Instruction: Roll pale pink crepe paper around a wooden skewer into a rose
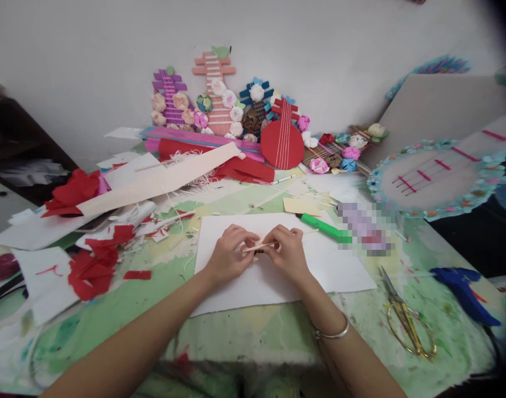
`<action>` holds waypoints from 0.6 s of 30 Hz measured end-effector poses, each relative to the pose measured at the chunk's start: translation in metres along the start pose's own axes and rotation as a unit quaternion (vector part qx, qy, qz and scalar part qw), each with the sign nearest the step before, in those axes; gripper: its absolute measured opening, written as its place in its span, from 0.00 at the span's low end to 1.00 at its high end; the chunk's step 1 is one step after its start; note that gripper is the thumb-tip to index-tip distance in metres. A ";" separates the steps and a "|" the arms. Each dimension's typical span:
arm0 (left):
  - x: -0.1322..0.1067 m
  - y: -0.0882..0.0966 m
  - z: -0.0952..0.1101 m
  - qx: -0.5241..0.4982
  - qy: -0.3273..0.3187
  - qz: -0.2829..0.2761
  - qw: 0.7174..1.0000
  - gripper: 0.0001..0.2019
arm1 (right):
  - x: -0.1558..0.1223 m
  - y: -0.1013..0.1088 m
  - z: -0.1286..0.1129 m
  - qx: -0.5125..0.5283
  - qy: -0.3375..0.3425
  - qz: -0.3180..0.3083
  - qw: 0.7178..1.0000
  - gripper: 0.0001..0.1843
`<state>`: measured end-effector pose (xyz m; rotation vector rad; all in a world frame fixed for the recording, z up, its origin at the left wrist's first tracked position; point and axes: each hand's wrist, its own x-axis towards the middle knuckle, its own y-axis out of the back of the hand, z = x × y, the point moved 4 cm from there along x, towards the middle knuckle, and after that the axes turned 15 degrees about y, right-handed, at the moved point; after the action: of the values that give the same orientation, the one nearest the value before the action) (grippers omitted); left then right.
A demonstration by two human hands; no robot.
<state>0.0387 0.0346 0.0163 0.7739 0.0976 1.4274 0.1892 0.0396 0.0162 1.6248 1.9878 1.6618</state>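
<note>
Above a white sheet (231, 296), my two hands meet with their fingertips almost together. My left hand (233, 251) is closed, pinching one end of a small pale paper strip (253, 248). A thin pale stick (311, 232) passes through the closed fingers of my right hand (288, 250) and sticks out to the right. Its inner end lies against the paper strip between both hands; fingers partly hide where they touch. A green marker (325, 227) lies at the sheet's upper right edge, just beyond my right hand.
Gold-handled scissors (406, 318) and a blue glue gun (464, 293) lie at right. Red crepe paper scraps (93, 271) and a long cream strip (165, 179) cover the left. Decorated lute-shaped crafts, including a red one (281, 145), lean on the wall. A blue-trimmed round fan-like piece (435, 177) stands right.
</note>
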 end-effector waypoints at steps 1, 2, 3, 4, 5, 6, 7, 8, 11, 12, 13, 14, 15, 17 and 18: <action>-0.001 0.001 0.000 -0.001 0.009 0.007 1.000 0.10 | 0.000 0.000 0.000 0.000 0.000 0.001 1.000 0.07; -0.001 0.001 -0.001 0.000 0.015 0.014 1.000 0.10 | 0.000 0.000 -0.001 -0.001 0.001 0.002 1.000 0.07; -0.001 0.002 -0.001 0.006 0.018 0.018 1.000 0.09 | 0.000 0.000 -0.001 -0.001 0.001 0.004 1.000 0.07; -0.002 0.001 -0.001 0.017 0.014 0.020 1.000 0.07 | 0.000 -0.001 0.000 -0.002 0.002 0.005 1.000 0.07; -0.002 0.001 -0.001 0.030 0.005 0.020 0.999 0.06 | 0.000 -0.001 0.000 -0.002 0.002 0.007 1.000 0.08; -0.002 0.000 -0.001 0.046 -0.006 0.020 0.999 0.05 | 0.000 -0.002 0.000 -0.002 0.001 0.009 1.000 0.08; -0.002 -0.001 -0.001 0.060 -0.016 0.022 0.998 0.04 | 0.000 -0.003 0.001 -0.002 0.001 0.012 1.000 0.08; -0.002 -0.001 -0.001 0.072 -0.023 0.025 0.997 0.04 | 0.000 -0.004 0.002 -0.002 0.000 0.015 1.000 0.08; -0.001 -0.003 -0.003 0.095 -0.026 0.035 0.995 0.04 | -0.002 -0.007 0.005 -0.002 -0.004 0.021 1.000 0.08; -0.001 -0.004 -0.004 0.100 -0.024 0.036 0.994 0.04 | -0.003 -0.008 0.006 -0.003 -0.006 0.023 1.000 0.08; -0.001 -0.005 -0.004 0.104 -0.023 0.036 0.994 0.04 | -0.004 -0.009 0.007 -0.005 -0.008 0.026 1.000 0.07; -0.001 -0.005 -0.004 0.108 -0.023 0.036 0.993 0.04 | -0.005 -0.010 0.007 -0.007 -0.008 0.030 1.000 0.07; -0.001 -0.006 -0.003 0.113 -0.023 0.036 0.993 0.04 | -0.006 -0.010 0.008 -0.011 -0.007 0.035 0.999 0.06; -0.002 -0.006 -0.002 0.123 -0.023 0.036 0.992 0.04 | -0.008 -0.011 0.008 -0.019 -0.001 0.043 0.999 0.05; -0.003 -0.005 -0.001 0.127 -0.024 0.034 0.991 0.04 | -0.009 -0.012 0.007 -0.022 0.003 0.044 0.999 0.05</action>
<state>0.0421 0.0331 0.0114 1.0282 0.2218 1.4766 0.1901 0.0399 -0.0002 1.7177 1.8945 1.7287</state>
